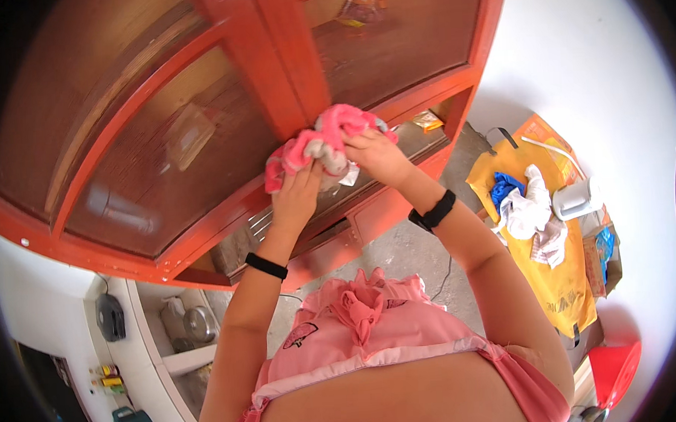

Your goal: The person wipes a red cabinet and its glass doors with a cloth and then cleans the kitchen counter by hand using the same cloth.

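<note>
A crumpled pink and whitish cloth is bunched against the bottom of the red wooden cabinet, where its two door frames meet. My left hand grips the cloth's near left part, fingers partly sunk in its folds. On the right side, my right hand presses the same cloth, its fingertips over the fabric. Below the cloth hangs a small white piece, too unclear to name. Behind the left door's panel, a boxlike thing and a pale object show dimly.
An open shelf under the doors holds an orange packet. To the right, crumpled white cloths and a white electric kettle rest on or beside a yellow bag. A red dustpan stands lower right. Bottles line the left counter.
</note>
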Motion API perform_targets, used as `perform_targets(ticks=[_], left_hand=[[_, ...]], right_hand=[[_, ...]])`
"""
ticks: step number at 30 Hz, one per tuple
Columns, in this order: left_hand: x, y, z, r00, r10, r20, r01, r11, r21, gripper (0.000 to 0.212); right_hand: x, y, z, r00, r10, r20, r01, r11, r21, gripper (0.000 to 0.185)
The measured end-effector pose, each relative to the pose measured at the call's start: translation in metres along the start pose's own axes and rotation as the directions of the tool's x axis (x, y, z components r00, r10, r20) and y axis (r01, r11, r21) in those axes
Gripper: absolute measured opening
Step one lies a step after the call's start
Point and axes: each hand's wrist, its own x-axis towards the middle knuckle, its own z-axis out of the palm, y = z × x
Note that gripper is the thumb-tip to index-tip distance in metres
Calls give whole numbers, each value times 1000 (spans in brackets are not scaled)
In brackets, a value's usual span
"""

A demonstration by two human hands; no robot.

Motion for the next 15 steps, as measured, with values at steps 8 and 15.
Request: perform_targets(ticks=[8,15], left_hand=[[-7,14,21,997,-33,66,22,985,173,42],[-3,49,68,971,-206,122,209,978,-9,42]], right_hand=[[-5,20,-6,989,-101,-105,105,994,30,17],[-31,52,-16,985,-128,116,141,983,-115,22]])
